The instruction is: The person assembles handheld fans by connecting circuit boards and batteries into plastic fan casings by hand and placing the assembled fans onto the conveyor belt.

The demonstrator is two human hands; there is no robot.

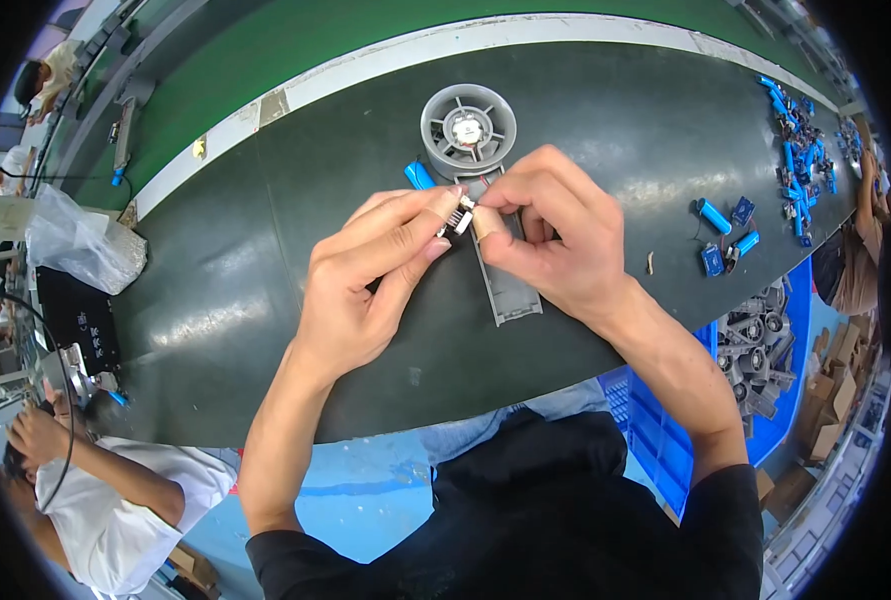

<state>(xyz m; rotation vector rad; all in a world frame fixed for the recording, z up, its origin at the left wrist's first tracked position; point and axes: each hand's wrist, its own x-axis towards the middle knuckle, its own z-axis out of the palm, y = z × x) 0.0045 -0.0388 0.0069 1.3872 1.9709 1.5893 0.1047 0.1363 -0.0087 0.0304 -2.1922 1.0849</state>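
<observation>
A grey plastic fan housing (468,130) with a round ducted head and a long handle (506,285) lies on the dark conveyor belt (225,280). Both my hands meet just above the handle. My left hand (375,280) and my right hand (550,235) pinch a small white and metal part (460,213) between their fingertips. A blue cylindrical battery (418,175) lies beside the fan head, partly hidden by my left fingers.
More blue batteries and small blue parts (730,235) lie to the right, with a larger heap (800,150) at the far right. A blue crate (760,350) of grey housings stands at the right. A clear plastic bag (85,245) lies left. Other people sit at both sides.
</observation>
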